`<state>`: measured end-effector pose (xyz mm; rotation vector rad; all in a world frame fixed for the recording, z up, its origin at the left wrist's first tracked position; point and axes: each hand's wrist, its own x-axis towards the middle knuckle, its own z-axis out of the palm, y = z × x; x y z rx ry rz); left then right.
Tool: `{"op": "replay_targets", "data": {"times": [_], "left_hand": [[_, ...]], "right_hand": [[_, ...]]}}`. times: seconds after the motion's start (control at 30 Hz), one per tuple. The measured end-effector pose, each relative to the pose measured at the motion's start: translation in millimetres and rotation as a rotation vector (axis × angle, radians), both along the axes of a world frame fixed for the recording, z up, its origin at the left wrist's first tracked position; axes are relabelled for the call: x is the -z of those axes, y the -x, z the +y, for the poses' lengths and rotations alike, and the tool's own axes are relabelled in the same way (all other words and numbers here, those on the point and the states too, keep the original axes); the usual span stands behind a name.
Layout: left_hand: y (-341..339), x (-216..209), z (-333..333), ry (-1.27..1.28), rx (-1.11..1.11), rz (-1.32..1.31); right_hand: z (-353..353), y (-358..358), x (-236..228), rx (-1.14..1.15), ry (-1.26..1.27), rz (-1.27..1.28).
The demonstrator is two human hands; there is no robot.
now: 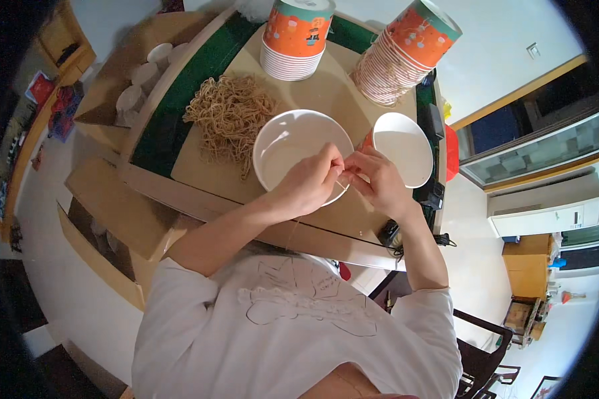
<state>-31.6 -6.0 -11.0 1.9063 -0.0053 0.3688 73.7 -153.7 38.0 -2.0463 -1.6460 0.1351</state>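
White shirt [293, 319] lay nearest; the left hand [307, 179], nearer the tangled heap [229, 116] leftward, and right hand [381, 181] were pinched tight on thin string [341, 187]

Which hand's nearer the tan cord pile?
Left. The left hand is over the white bowl, to the right of the tan cord pile; the right hand is farther right, beside the paper bucket.

White short-sleeved line-print shirt [291, 336]
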Motion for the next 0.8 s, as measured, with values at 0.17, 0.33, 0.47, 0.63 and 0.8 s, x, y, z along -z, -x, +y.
{"op": "replay_targets", "data": {"times": [0.17,0.33,0.47,0.63,0.8], "left_hand": [[3.8,-12.2,0.7,0.089,0.069,0.038],[4.4,-1.8,7.6,-0.421,0.091,-0.138],[4.6,-9.4,2.3,-0.704,0.015,-0.225],[-6.7,-5.2,0.8,-0.79,0.038,-0.411],[-9.8,-4.7,3.7,-0.907,0.129,-0.321]], "right_hand": [[-5.9,-2.4,12.9,0.193,0.0,0.347],[-6.4,-3.2,22.3,0.241,-0.068,0.486],[-7.4,0.0,26.2,0.306,-0.092,0.475],[-11.0,14.2,26.1,0.417,-0.105,0.49],[-12.9,22.7,33.6,0.435,-0.198,0.562]]}}
